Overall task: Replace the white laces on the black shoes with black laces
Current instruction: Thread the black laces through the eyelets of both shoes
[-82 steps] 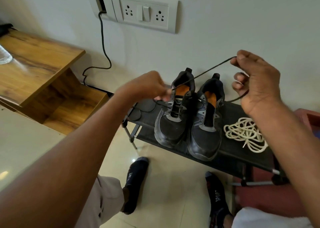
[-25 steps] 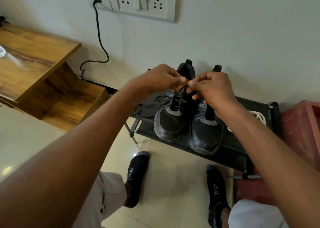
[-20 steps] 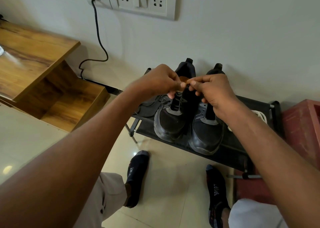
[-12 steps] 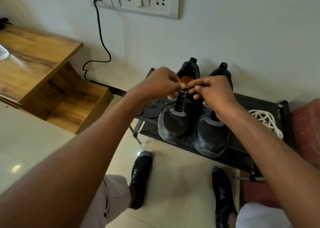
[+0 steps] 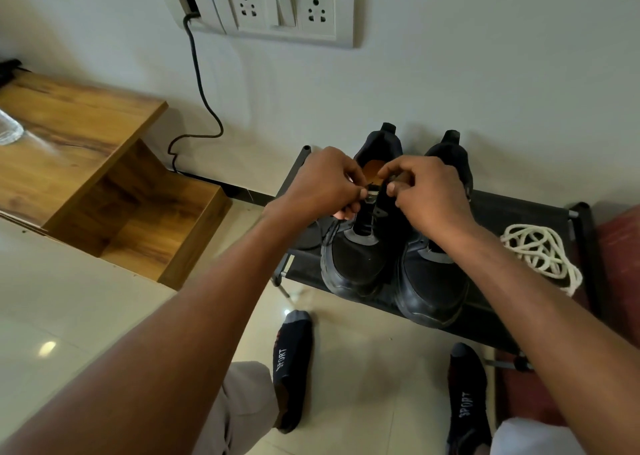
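Left hand (image 5: 325,183) fingers curled tight, pinching the black lace (image 5: 371,188) right at the top eyelets of the left-side shoe (image 5: 360,247); right hand (image 5: 427,195) mirrors it, thumb and forefinger nipped on the same lace from the other side, knuckles almost touching the left hand's. Both hands hover over the tongue, orange insole (image 5: 373,169) peeking behind them; lower down, the lace's path through the eyelets is too dark to follow. The right-side shoe (image 5: 433,281) sits flush against its partner, toes toward the camera, both on the black rack (image 5: 512,212); the white laces (image 5: 540,254) lie heaped on the rack's right end, well apart from the hands. Beyond: wooden shelf (image 5: 86,150) to the left, switch plate (image 5: 280,4) on the wall, socked feet (image 5: 292,361) on the tiles.
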Demonstrator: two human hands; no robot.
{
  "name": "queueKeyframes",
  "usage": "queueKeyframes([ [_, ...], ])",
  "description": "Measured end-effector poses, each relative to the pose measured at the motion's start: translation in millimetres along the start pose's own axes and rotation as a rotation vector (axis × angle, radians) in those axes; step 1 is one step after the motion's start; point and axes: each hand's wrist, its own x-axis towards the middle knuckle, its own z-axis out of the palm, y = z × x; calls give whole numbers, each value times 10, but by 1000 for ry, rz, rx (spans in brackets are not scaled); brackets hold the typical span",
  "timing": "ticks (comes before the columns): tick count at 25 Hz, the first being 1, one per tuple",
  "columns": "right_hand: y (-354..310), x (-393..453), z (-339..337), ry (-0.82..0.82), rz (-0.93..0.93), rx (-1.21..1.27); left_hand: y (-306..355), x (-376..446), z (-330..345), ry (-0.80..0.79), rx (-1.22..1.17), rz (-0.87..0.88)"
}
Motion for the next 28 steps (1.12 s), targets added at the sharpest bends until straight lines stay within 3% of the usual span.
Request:
queueKeyframes([
  [4,-67,-37,42,-166,-98,-258,-64,-28,20,53,92,84],
  [10,-17,-21,-16,-183,-70,-165,-114,45,165,134,558,272],
  [17,45,-6,-54,-188,-49,-123,-101,80,226,102,659,245],
  [28,45,5,-45,-185,-58,-111,-141,40,271,74,335,51],
])
